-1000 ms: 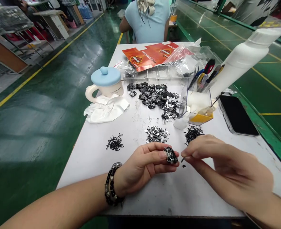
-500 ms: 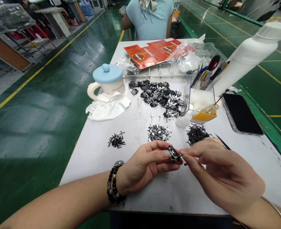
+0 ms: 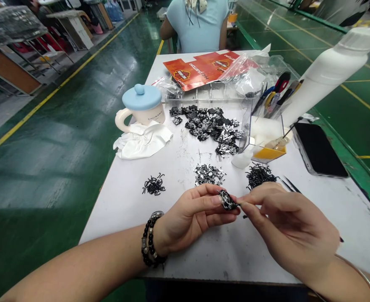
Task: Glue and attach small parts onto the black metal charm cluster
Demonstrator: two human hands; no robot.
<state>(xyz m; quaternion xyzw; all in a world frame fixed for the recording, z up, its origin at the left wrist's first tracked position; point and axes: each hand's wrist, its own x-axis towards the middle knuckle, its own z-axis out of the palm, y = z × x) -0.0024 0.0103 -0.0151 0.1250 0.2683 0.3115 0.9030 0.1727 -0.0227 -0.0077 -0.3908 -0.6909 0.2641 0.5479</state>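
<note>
Between the thumb and fingers of my left hand (image 3: 194, 214) is a small black and silver part (image 3: 227, 200), held above the front of the white table (image 3: 204, 256). My right hand (image 3: 288, 226) pinches a tiny black piece (image 3: 239, 205) against that part's right edge; most of the piece is covered by fingertips. Just beyond my hands lie a pile of small silver pieces (image 3: 208, 174) and a pile of short black curved pieces (image 3: 259, 176). A smaller pile of black curved pieces (image 3: 154, 184) sits to the left. Tweezers (image 3: 290, 184) lie behind my right hand.
A heap of black and silver parts (image 3: 210, 123) covers the table's middle. Around it stand a lidded mug (image 3: 144, 105) with a white cloth (image 3: 142, 140), a clear tool holder (image 3: 263, 134), a white bottle (image 3: 326, 71) and a phone (image 3: 320, 149). A person (image 3: 197, 25) sits beyond.
My right hand has shifted slightly left, staying at the part's edge. The part has tilted a little in my left hand. More of the tweezers shows.
</note>
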